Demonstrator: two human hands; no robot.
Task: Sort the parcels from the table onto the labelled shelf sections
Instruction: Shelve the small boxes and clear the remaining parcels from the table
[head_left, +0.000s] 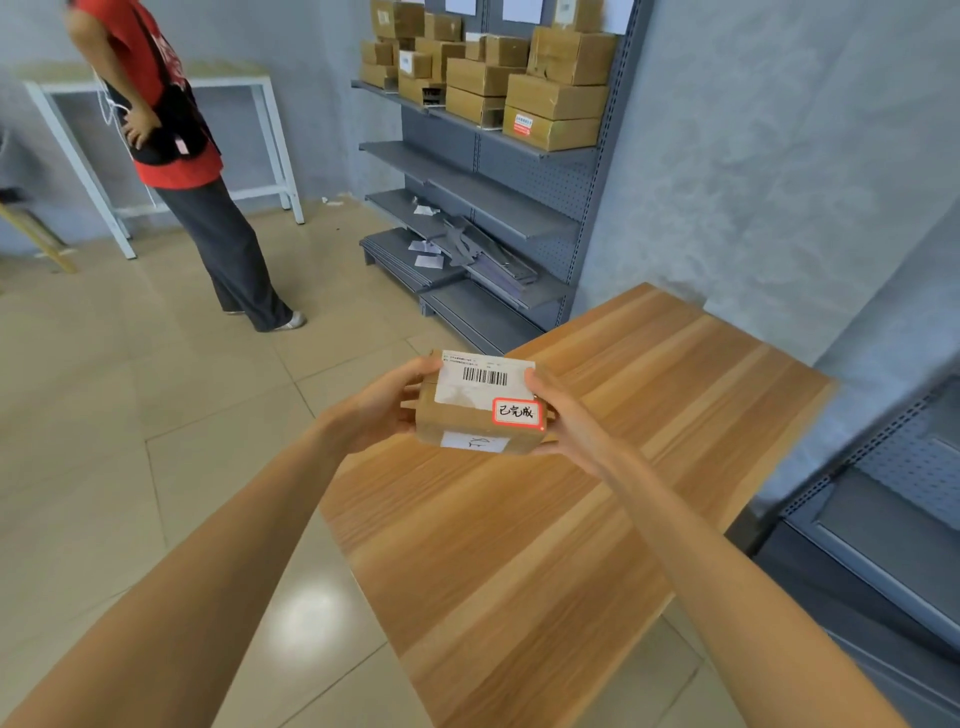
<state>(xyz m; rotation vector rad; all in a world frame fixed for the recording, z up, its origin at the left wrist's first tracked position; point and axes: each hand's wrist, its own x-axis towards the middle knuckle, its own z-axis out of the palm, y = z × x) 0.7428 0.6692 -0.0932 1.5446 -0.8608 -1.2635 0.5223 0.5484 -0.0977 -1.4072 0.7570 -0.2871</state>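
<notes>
Two hands hold one small cardboard parcel (480, 402) between them, up off the wooden bench (571, 519) and above its far left edge. The left hand (387, 402) curls round the parcel's left end, the right hand (563, 418) round its right end, so each grip is clamped on the box. The parcel's long axis runs left to right between the palms, with its barcode label (485, 375) facing up and a red-bordered handwritten sticker (516, 412) at the near right corner (a second white slip on the near face is too blurred to read).

The shelf unit (483, 171) stands ahead and a little to the right of the parcel, well apart from it, across a stretch of tiled floor. Its top shelf carries stacked cardboard boxes (556, 98) under white section labels; the next two shelves look bare, and the low ones hold loose papers and metal parts. The carry therefore seems to go forward and upward, and neither hand looks clearly nearer.

A person in a red top (171, 130) stands by a white-framed table on the left.
</notes>
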